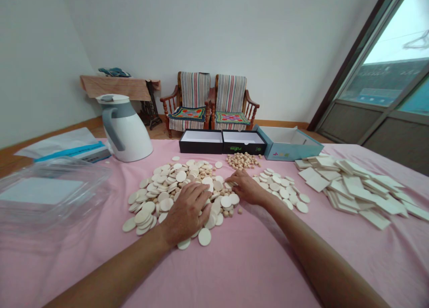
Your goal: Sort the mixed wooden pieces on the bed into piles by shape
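Head view: both bare hands are down on the pale round wooden discs, working at the main pile, with no sign of what comes after. The left hand [186, 212] lies palm down and wide open on the near side of the large disc pile [157, 196], fingers spread over the discs and holding nothing that can be seen. The right hand [246, 187] reaches across to the pile's far right edge, fingers narrowed and low, fingertips [231, 179] touching the discs; it may be pinching one, but the view is poor there, so cannot tell. The discs lie in a loose overlapping heap on a pink cloth [254, 267], a few apart near the left hand, with small wooden beads [241, 161] heaped just behind and a few scattered by the right hand. A smaller disc pile [283, 188] sits right of the right hand, and a loose spread of square wooden tiles [355, 189] lies further right. Behind are two open black box trays [201, 141] and a pale blue box [288, 143]. On the left are a clear plastic tub [50, 196] and a white jug [125, 129]. Two striped wooden armchairs [209, 102] stand against the far wall.
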`<state>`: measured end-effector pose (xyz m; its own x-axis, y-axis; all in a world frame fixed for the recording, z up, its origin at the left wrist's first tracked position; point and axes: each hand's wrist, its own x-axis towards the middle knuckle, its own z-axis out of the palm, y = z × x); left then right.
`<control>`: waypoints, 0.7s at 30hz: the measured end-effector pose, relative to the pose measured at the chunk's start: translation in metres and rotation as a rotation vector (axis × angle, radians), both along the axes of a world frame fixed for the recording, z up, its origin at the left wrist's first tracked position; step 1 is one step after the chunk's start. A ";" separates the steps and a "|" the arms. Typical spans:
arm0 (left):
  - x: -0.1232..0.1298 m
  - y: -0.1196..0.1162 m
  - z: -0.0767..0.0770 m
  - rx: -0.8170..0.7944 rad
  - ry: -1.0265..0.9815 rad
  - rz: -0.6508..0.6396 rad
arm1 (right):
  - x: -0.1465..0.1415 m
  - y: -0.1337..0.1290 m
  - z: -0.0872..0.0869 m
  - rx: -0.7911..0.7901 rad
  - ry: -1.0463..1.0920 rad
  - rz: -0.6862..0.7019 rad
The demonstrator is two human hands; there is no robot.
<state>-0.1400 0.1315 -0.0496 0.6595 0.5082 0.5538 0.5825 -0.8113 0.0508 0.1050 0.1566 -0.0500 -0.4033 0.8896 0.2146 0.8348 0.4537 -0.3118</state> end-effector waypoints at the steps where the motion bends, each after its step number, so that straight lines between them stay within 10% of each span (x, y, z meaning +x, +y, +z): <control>1: 0.000 0.000 0.000 -0.002 0.002 0.000 | 0.000 -0.001 0.001 -0.009 0.007 -0.018; 15: 0.000 0.000 0.000 0.000 -0.024 -0.017 | 0.068 -0.032 0.058 -0.008 -0.390 -0.568; 21: 0.000 0.000 0.001 -0.005 -0.015 -0.013 | 0.022 -0.038 0.056 -0.190 -0.141 -0.286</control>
<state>-0.1400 0.1316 -0.0490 0.6581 0.5024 0.5608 0.5708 -0.8186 0.0635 0.1269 0.1184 0.0064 -0.1462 0.9892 -0.0053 0.9604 0.1406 -0.2405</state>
